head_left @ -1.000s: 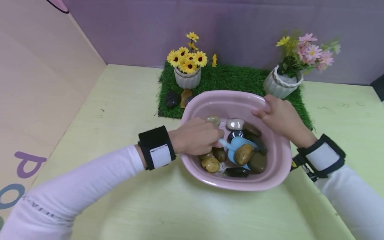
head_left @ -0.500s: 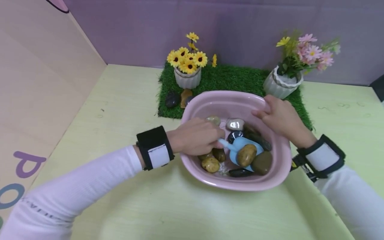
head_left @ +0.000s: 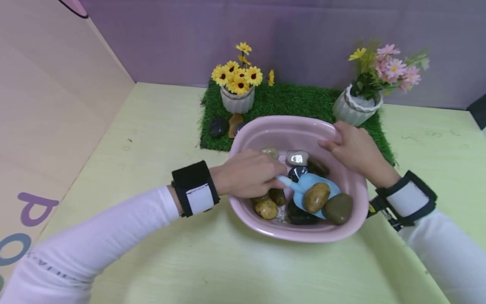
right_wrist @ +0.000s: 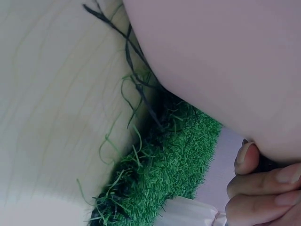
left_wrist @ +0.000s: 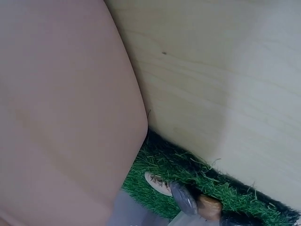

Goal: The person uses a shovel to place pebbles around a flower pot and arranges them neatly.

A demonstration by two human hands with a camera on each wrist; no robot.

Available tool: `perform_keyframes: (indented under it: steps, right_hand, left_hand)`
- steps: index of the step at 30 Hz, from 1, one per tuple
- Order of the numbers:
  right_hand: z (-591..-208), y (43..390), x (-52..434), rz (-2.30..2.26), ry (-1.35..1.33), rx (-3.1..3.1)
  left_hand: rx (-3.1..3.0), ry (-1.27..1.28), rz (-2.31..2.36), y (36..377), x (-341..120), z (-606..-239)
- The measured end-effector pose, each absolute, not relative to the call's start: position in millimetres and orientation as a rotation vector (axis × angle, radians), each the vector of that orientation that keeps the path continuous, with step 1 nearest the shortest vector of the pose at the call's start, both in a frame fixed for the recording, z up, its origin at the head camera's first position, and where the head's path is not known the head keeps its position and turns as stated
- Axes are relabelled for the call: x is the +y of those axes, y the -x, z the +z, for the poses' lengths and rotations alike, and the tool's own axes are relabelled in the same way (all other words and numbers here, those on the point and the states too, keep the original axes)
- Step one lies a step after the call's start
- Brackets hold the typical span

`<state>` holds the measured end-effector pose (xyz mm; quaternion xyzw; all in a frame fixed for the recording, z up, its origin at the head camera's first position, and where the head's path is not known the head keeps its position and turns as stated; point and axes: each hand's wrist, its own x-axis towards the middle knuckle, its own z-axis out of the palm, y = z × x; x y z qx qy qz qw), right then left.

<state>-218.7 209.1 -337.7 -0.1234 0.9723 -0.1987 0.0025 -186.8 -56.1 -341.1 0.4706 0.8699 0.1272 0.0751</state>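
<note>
Hidden: scoop handle – buried in left hand (head_left: 248,175); wrist views mostly basin wall.
Left grip: clamped on blue scoop (head_left: 309,185), inside pink basin (head_left: 265,230).
Right grip: right hand (head_left: 351,150) curled over basin's far rim.
Scoop load: one tan stone (head_left: 316,197).
Basin: roughly ten stones.
Flowerpots: two – on grass mat (head_left: 281,101), worktop (head_left: 159,122).

From my head cam: my left hand (head_left: 248,174) grips a small light-blue plastic scoop (head_left: 309,190) carrying a tan-brown polished pebble (head_left: 316,197) inside the pink oval plastic basin (head_left: 265,133). My right hand (head_left: 351,150) holds the basin's far rim.
</note>
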Motion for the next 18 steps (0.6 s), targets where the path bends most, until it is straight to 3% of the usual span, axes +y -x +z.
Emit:
perform_keyframes:
  steps: [18]
  right_hand:
    - [-338.1, 219.3, 209.7, -0.612, 0.425, 3.055]
  left_hand:
    - [2.582, -1.356, 0.464, 188.3, -55.6, -335.4]
